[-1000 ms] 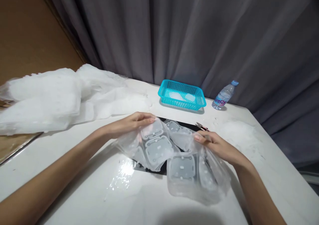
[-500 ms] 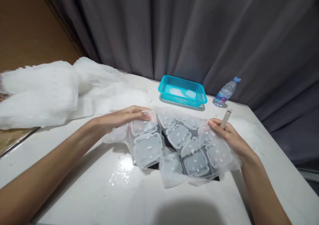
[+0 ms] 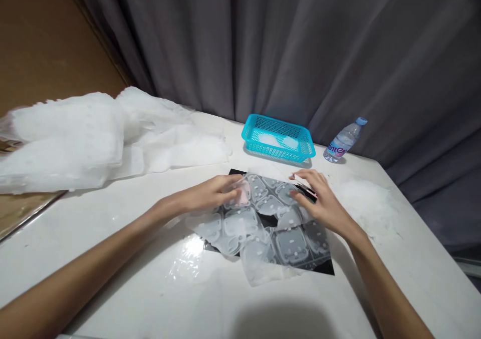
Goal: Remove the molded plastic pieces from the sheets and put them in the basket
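Observation:
A translucent plastic sheet point(image 3: 240, 221) with rounded-square shapes and small white pieces lies over a black sheet point(image 3: 326, 266) on the white table. My left hand point(image 3: 214, 194) pinches the plastic at its upper left edge, thumb and fingers close together. Over the upper right part, my right hand point(image 3: 319, 201) has its thumb and index finger apart, and a thin tool point(image 3: 307, 191), partly hidden, sits in that hand. Whether the right fingertips touch the plastic cannot be made out.
Behind the sheets stands a turquoise basket point(image 3: 278, 154) holding white pieces, with a water bottle point(image 3: 341, 142) to its right. White plastic bundles point(image 3: 75, 138) lie at the left. More clear film point(image 3: 364, 199) lies at the right.
The plastic has come down from a raised position onto the black sheet, showing more of its black edges. My right hand has moved left, and the tool now points left instead of up.

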`<state>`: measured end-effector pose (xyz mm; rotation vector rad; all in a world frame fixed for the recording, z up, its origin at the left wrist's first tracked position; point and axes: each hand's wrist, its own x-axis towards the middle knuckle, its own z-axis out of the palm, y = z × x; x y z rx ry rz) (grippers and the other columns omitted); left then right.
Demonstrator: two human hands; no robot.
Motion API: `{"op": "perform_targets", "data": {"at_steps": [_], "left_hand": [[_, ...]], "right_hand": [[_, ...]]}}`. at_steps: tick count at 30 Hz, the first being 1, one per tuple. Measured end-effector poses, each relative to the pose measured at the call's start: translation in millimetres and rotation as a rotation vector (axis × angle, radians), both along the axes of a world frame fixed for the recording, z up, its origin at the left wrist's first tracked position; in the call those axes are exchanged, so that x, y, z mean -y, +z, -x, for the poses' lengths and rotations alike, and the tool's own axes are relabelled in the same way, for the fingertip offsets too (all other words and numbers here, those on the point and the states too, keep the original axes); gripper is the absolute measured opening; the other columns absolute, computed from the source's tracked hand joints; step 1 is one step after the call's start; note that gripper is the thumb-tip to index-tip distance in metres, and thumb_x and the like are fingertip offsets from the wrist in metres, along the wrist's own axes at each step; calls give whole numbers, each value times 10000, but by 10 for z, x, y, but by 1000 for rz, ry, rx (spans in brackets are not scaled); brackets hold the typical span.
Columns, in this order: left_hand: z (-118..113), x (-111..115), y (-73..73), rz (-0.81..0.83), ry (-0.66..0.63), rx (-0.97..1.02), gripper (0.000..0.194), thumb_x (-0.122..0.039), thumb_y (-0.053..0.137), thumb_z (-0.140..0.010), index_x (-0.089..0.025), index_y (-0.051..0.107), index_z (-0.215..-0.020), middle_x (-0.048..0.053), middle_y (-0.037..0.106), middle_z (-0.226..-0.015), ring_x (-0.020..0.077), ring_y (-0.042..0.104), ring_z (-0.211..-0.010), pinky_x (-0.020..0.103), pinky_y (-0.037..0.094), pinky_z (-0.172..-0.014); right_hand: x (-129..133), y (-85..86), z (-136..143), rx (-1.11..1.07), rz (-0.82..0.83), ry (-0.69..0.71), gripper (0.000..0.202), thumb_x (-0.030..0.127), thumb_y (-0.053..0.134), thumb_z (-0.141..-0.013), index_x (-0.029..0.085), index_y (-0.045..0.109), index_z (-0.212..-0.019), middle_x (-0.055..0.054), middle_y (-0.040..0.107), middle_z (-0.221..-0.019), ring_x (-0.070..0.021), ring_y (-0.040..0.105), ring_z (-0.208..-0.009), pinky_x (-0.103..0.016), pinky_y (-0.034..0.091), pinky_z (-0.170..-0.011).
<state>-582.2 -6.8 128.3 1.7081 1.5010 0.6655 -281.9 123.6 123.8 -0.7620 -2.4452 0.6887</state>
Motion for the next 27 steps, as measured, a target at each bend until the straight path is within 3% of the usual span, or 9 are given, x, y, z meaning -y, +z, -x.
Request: {"op": "perform_targets", "data": {"at_steps": [3, 5, 7, 9, 13, 17, 20, 23, 27], "left_hand": [[-84, -2, 26, 14, 35, 31, 426, -577, 569, -985, -172, 660, -1084, 62, 694, -1006, 218, 643, -885, 278, 479, -741], [-109, -15, 13, 28, 54, 56, 446, -604, 697, -890, -170, 634, -975, 10, 598, -833, 174, 557, -725, 262, 404, -618], [-110, -28, -13, 49, 42, 104, 463, -596, 777, -821, -173, 617, -923, -20, 520, -763, 148, 483, -657, 258, 338, -565], [-92, -32, -37, 69, 9, 158, 447, -577, 778, -828, -173, 636, -956, -8, 553, -807, 157, 507, -696, 261, 354, -590], [-36, -16, -74, 133, -44, 217, 439, -541, 721, -897, -197, 657, -1162, 37, 661, -1005, 207, 597, -878, 278, 441, -708], [-13, 3, -102, 154, -20, 214, 357, -516, 672, -937, -187, 627, -1069, 38, 666, -969, 196, 608, -848, 271, 445, -685], [-37, 10, -79, 167, -21, 238, 301, -484, 667, -951, -201, 586, -1010, 17, 662, -927, 175, 603, -808, 257, 436, -658], [-66, 4, -55, 213, -41, 320, 326, -484, 693, -940, -205, 590, -1073, 34, 695, -981, 196, 640, -878, 275, 476, -716], [-72, -15, -67, 202, -90, 391, 331, -482, 685, -949, -180, 655, -1082, 67, 706, -996, 222, 658, -923, 317, 499, -802]], "right_hand": [[32, 133, 383, 29, 109, 271, 460, 401, 641, -976, 337, 551, -1422, -66, 500, -1538, -307, 409, -1436, -543, 380, -1173], [-21, 154, 614, 50, 199, 374, 629, 450, 705, -937, 367, 474, -1516, -52, 423, -1620, -317, 338, -1489, -572, 369, -1185], [-110, 132, 794, 49, 284, 452, 775, 485, 758, -894, 388, 400, -1575, -37, 382, -1657, -318, 296, -1509, -589, 340, -1203], [-197, 93, 908, 62, 363, 533, 809, 492, 795, -863, 387, 418, -1571, -36, 431, -1622, -305, 347, -1475, -562, 332, -1211], [-271, 53, 950, 154, 429, 597, 531, 523, 802, -848, 300, 681, -1315, -42, 644, -1238, -269, 547, -1223, -431, 431, -1093], [-196, 81, 879, 249, 400, 542, 383, 595, 760, -856, 229, 714, -961, -12, 572, -962, -239, 556, -1029, -342, 449, -930], [-107, 93, 866, 270, 353, 518, 355, 535, 798, -834, 228, 667, -956, 2, 527, -956, -217, 534, -985, -311, 431, -878], [-56, 90, 888, 222, 302, 524, 190, 299, 742, -860, 205, 579, -831, 17, 528, -866, -190, 518, -891, -281, 405, -792], [-48, 118, 888, 142, 509, 581, 154, 157, 624, -869, 213, 580, -1005, 12, 638, -921, -178, 596, -859, -280, 456, -786]]}}
